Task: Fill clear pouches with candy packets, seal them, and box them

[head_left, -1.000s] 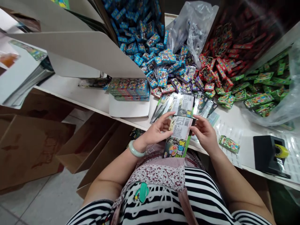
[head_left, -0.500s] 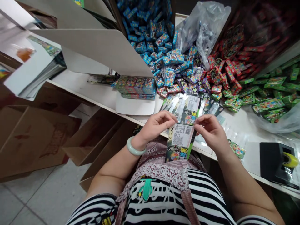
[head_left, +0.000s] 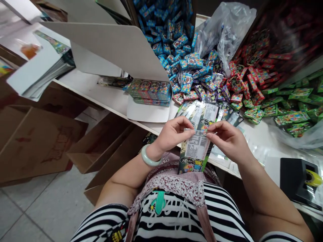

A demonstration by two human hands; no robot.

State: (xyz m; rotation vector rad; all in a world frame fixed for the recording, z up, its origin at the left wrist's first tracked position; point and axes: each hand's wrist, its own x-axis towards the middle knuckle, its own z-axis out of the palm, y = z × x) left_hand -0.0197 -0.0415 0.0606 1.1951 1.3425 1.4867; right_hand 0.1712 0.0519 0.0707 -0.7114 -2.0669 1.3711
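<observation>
A printed packet [head_left: 195, 151] with a clear top edge hangs at the table's front edge, against the apron. My left hand [head_left: 178, 132], with a pale bangle at the wrist, pinches the left side of its clear top. The right side of that top is pinched between thumb and forefinger of my right hand [head_left: 224, 137]. Just beyond my fingers, more printed packets [head_left: 210, 112] lie fanned out on the table. Whether the packet holds anything inside cannot be made out.
Blue boxes [head_left: 186, 82], red boxes [head_left: 252, 84] and green boxes [head_left: 292, 117] are heaped behind. A stacked box block [head_left: 151, 90] stands on white card at left. A tape dispenser [head_left: 297, 181] sits at right, cardboard cartons [head_left: 37, 141] below left.
Both hands have drawn slightly closer together at the packet's top, and its clear edge now shows raised between the fingers. The whole view has shifted a little.
</observation>
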